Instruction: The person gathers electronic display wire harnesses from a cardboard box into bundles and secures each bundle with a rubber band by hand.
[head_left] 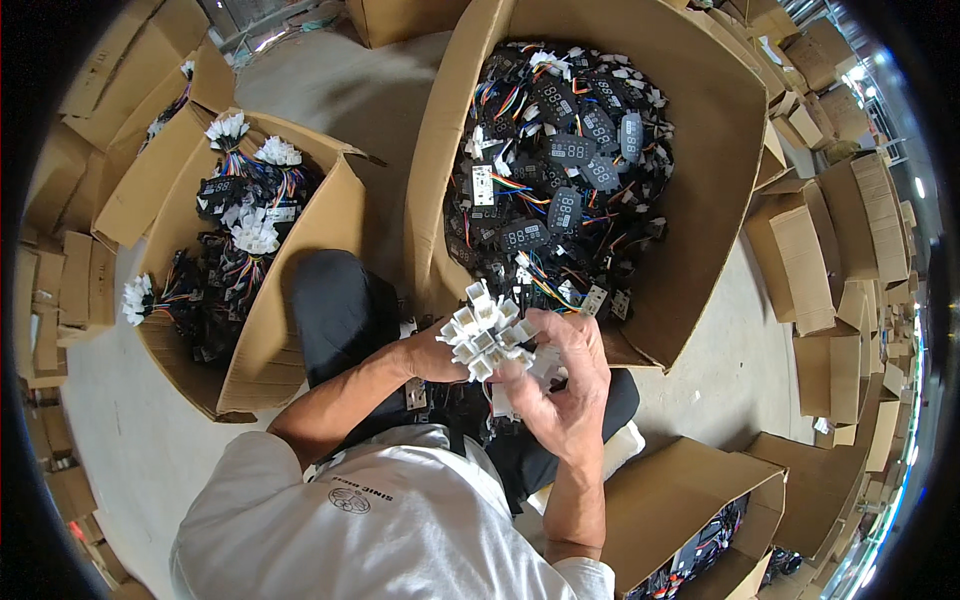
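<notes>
A bunch of white plastic plug connectors stands above the person's lap, open ends up. The left hand, partly hidden, seems to have its grip closed around the bunch; the right hand – thumb and fingers narrowly apart – is at its right side, but whether it pinches a piece I cannot tell. Gathered white-tipped wire bundles already lie in the open brown cardboard box at left. Much looks left: loose black display modules heap the larger brown carton at far right.
</notes>
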